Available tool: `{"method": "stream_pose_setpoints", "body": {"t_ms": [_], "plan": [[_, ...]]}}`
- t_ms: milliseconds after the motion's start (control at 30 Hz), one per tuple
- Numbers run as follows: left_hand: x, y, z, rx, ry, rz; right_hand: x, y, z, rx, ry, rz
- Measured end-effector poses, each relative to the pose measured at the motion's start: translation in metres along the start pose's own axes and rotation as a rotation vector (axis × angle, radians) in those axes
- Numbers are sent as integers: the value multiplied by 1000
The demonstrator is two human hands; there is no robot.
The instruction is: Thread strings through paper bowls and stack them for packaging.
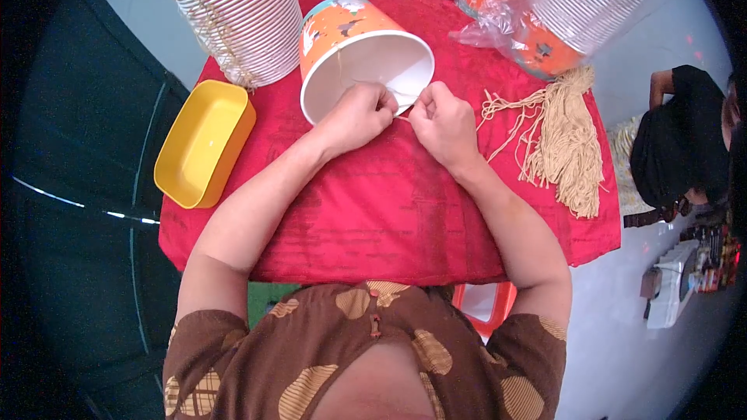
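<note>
An orange paper bucket [346, 25] with printed figures and a white inside lies tilted on the table, its mouth toward me. Just at the lower edge of its rim, both my hands are closed in a pinch. A short bit of tan cord [403, 117] shows between my left hand [359, 115] and my right hand [445, 126]. The fingertips hide most of the cord, and whether it passes through the bucket's wall cannot be made out. To the right lies a loose bundle of tan cords [572, 144], some strands trailing toward my right hand.
A red cloth [373, 218] covers the table. At the left sits a yellow plastic tub [204, 140] beside a tall stack of nested buckets [237, 15]. More stacked buckets [545, 43], partly in clear plastic, stand at the back right. Another person [681, 132] is at the far right.
</note>
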State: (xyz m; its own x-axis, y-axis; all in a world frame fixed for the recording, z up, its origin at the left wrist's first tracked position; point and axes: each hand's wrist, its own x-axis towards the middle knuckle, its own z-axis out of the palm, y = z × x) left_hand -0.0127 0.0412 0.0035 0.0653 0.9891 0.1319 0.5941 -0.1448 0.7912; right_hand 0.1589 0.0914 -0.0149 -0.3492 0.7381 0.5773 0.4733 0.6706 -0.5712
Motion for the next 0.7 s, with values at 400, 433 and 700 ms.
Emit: {"method": "stream_pose_setpoints", "body": {"t_ms": [400,433,700], "plan": [[1,-1,7,57,68,-29,5,-4,-23,-236,-379,69],[1,1,7,56,75,-26,5,-6,-26,-236,-379,71],[4,-2,7,43,57,-36,9,-16,-37,-333,-516,107]]}}
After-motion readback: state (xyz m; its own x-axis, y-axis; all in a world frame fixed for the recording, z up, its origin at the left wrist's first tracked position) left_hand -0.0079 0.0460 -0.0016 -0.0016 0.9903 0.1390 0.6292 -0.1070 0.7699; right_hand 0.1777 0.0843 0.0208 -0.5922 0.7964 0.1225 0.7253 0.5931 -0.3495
